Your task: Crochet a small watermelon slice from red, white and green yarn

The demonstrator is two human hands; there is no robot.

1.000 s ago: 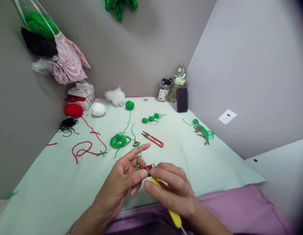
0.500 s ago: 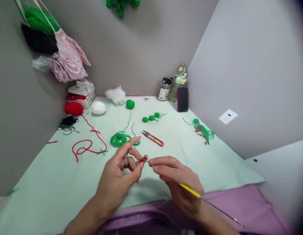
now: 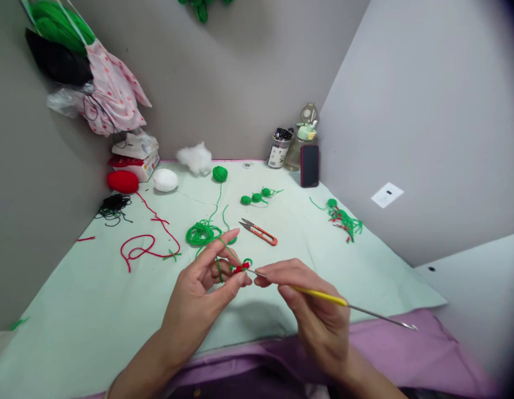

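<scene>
My left hand (image 3: 202,285) pinches a small red, white and green crochet piece (image 3: 241,267) between thumb and fingers. Green yarn runs over its raised index finger and around its lower fingers. In my right hand (image 3: 315,305) is a crochet hook with a yellow grip (image 3: 323,296); its near tip meets the piece, and its other hooked end points out to the right. A coil of green yarn (image 3: 200,234) lies just beyond my left hand. Orange thread snips (image 3: 260,233) rest on the pale green cloth (image 3: 127,316) beyond the hands.
Red yarn (image 3: 122,181), white yarn (image 3: 166,180), black threads (image 3: 115,205) and stuffing (image 3: 196,159) lie at the left and back. Further right are green balls (image 3: 257,198), a pen holder (image 3: 278,149), a bottle (image 3: 295,152), a phone (image 3: 310,166) and yarn scraps (image 3: 344,220).
My right hand has turned, and the hook's far end has swung upward, so the hook lies flatter. Its fingers have shifted on the hook. The view has moved slightly.
</scene>
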